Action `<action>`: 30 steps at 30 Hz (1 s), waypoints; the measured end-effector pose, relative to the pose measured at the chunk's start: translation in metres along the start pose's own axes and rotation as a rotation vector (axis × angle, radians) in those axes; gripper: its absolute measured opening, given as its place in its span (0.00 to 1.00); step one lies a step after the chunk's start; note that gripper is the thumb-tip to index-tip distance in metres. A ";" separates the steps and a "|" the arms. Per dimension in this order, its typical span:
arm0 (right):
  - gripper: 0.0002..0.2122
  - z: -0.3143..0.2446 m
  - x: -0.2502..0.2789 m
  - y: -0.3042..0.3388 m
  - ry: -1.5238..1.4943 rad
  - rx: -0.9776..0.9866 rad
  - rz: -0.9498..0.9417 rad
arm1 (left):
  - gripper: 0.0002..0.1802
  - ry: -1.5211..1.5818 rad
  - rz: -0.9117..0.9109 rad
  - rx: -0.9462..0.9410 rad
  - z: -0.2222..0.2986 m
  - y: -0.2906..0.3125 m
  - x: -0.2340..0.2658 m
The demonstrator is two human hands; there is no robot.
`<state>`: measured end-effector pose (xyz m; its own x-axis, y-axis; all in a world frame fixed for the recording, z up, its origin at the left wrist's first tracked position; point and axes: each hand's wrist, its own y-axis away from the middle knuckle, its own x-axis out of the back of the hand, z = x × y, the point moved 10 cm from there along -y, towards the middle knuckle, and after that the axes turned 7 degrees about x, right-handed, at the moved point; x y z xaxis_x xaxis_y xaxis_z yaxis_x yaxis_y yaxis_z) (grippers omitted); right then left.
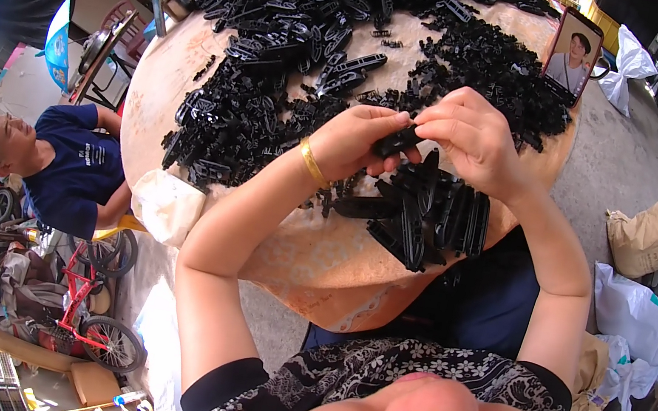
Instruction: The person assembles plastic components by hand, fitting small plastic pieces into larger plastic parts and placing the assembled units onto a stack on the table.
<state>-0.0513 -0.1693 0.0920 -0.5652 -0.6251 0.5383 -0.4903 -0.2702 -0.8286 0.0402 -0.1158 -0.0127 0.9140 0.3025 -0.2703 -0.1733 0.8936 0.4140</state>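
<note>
Here, both hands meet above the near part of a round tabletop (pixel 311 263), working on one small black plastic piece (pixel 398 141). The left hand (pixel 356 143), with a gold bangle (pixel 314 164) at its wrist, has its grip pinched on the piece's lower end, thumb and fingers pressed against it. The right hand (pixel 473 138) closes its fingertips on the piece's upper end from the other side, so the piece sits between the two hands (most of it is hidden by the fingers).

Just below the hands lies a neat cluster of long black plastic parts (pixel 431 213), set side by side near the tabletop's edge. Farther off, a big loose heap of black parts (pixel 287 35) covers much of the tabletop, with a second spread of smaller black bits (pixel 497 69) to the right. A phone (pixel 572 55) stands propped at the far right rim, its screen lit.

To the left, well apart, another person in a dark blue shirt (pixel 77 166) sits beside the tabletop, and a red bicycle (pixel 92 314) stands on the floor nearby.
</note>
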 end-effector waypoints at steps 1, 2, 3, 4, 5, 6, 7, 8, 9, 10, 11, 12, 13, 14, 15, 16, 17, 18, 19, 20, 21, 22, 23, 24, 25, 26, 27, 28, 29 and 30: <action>0.09 0.000 0.000 0.000 -0.001 -0.001 -0.001 | 0.16 -0.015 0.008 0.006 0.000 0.001 0.000; 0.09 0.001 -0.001 0.001 0.023 0.003 -0.007 | 0.16 -0.013 0.008 0.006 0.002 0.002 0.000; 0.09 0.002 -0.001 0.001 0.048 0.007 -0.013 | 0.17 0.006 -0.008 0.012 0.004 0.003 -0.003; 0.09 0.003 -0.001 0.001 0.048 0.007 -0.013 | 0.18 0.025 -0.023 0.016 0.005 0.004 -0.004; 0.09 0.006 -0.001 0.003 0.036 -0.007 -0.012 | 0.18 0.025 -0.023 0.015 0.005 0.003 -0.003; 0.08 0.008 -0.001 0.004 0.024 -0.022 -0.011 | 0.18 0.028 -0.056 0.008 0.005 0.002 -0.004; 0.08 0.008 -0.002 0.004 0.023 -0.022 -0.010 | 0.19 0.030 -0.087 0.001 0.005 0.002 -0.004; 0.08 0.011 0.000 0.005 -0.017 -0.050 0.018 | 0.19 0.030 -0.086 0.001 0.005 0.002 -0.003; 0.07 0.013 0.002 0.005 -0.057 -0.077 0.046 | 0.19 0.052 -0.106 -0.003 0.005 0.002 -0.004; 0.07 0.013 0.002 0.005 -0.057 -0.077 0.046 | 0.19 0.075 -0.126 -0.007 0.006 0.002 -0.005; 0.07 0.014 0.001 0.005 -0.091 -0.078 0.045 | 0.19 0.075 -0.125 -0.008 0.005 0.002 -0.004; 0.07 0.014 0.000 0.004 -0.125 -0.078 0.043 | 0.19 0.078 -0.131 -0.002 0.005 0.002 -0.004; 0.07 0.013 -0.001 0.004 -0.124 -0.078 0.043 | 0.19 0.081 -0.138 0.003 0.004 0.001 -0.004; 0.07 0.011 -0.003 0.005 -0.110 -0.068 0.038 | 0.19 0.081 -0.139 0.003 0.004 0.001 -0.005; 0.08 0.009 -0.004 0.005 -0.097 -0.057 0.033 | 0.19 0.059 -0.132 0.009 0.003 0.001 -0.005; 0.08 0.008 -0.004 0.005 -0.096 -0.057 0.032 | 0.18 0.037 -0.123 0.016 0.003 0.001 -0.005; 0.08 0.006 -0.003 0.005 -0.040 -0.045 0.022 | 0.18 0.037 -0.124 0.015 0.005 0.003 -0.006; 0.09 0.005 -0.002 0.005 0.016 -0.032 0.011 | 0.18 0.002 -0.114 0.015 0.007 0.004 -0.007; 0.09 0.004 -0.001 0.004 0.016 -0.031 0.011 | 0.17 -0.032 -0.103 0.015 0.009 0.006 -0.008; 0.09 0.002 -0.002 0.003 0.029 -0.010 -0.016 | 0.17 -0.033 -0.103 0.015 0.009 0.007 -0.009; 0.09 0.000 -0.003 0.002 0.043 0.012 -0.043 | 0.17 -0.141 -0.078 -0.007 0.011 0.008 -0.009; 0.09 0.000 -0.002 0.002 0.047 0.011 -0.043 | 0.18 -0.249 -0.055 -0.030 0.013 0.009 -0.009; 0.09 0.000 -0.003 0.001 0.029 0.001 -0.046 | 0.20 -0.254 -0.049 -0.026 0.012 0.009 -0.008; 0.09 0.001 -0.005 0.001 0.012 -0.010 -0.050 | 0.20 -0.256 -0.052 -0.026 0.010 0.007 -0.008; 0.09 0.001 -0.007 0.001 0.015 -0.010 -0.049 | 0.21 -0.383 0.027 -0.137 0.018 0.008 -0.004; 0.10 0.009 -0.006 0.003 0.002 -0.103 0.001 | 0.21 -0.509 0.107 -0.248 0.026 0.011 -0.002; 0.12 0.018 -0.004 0.006 -0.011 -0.195 0.051 | 0.20 -0.583 0.207 -0.329 0.031 0.014 0.000; 0.12 0.019 -0.002 0.008 -0.008 -0.196 0.051 | 0.20 -0.584 0.205 -0.330 0.029 0.015 -0.004; 0.14 0.037 -0.014 0.018 -0.163 -0.379 -0.048 | 0.19 -0.799 0.293 -0.459 0.041 0.023 -0.012; 0.16 0.051 -0.028 0.031 -0.320 -0.560 -0.148 | 0.18 -1.014 0.383 -0.589 0.050 0.032 -0.022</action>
<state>-0.0173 -0.1974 0.0435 -0.2823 -0.8207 0.4968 -0.8677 -0.0024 -0.4971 0.0328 -0.1107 0.0503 0.5936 0.4184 0.6874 -0.3911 0.8965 -0.2081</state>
